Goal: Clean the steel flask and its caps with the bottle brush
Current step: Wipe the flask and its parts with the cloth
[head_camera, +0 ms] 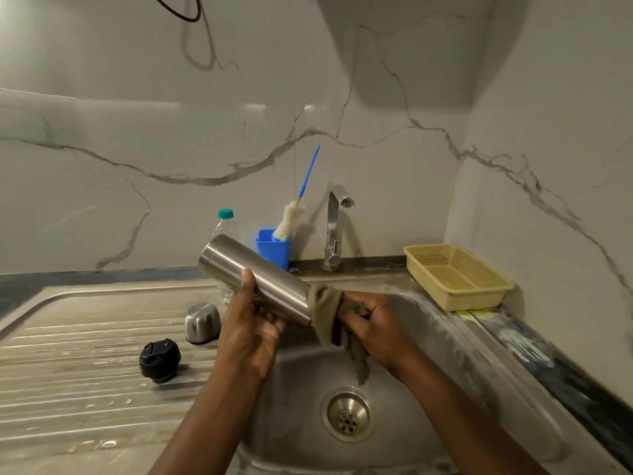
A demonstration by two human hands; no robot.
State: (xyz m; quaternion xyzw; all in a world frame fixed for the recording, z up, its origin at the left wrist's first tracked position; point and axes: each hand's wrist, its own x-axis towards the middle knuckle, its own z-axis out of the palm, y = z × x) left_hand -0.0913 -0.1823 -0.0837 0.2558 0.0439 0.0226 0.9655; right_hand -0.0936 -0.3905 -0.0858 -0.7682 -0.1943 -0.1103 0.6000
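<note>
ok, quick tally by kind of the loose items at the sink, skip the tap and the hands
steel flask: 1
caps: 2, steel cap and black cap
bottle brush: 1
cloth: 1
plastic bottle: 1
blue holder: 1
basket: 1
total: 8

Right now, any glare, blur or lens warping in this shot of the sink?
Head view: wide-angle lens bows the marble wall and sink rim lines; glare blooms in the top-left corner; the steel flask shows soft highlight streaks; the cloth in the right hand looks slightly smeared; the left hand gripping the flask is fairly sharp.
</note>
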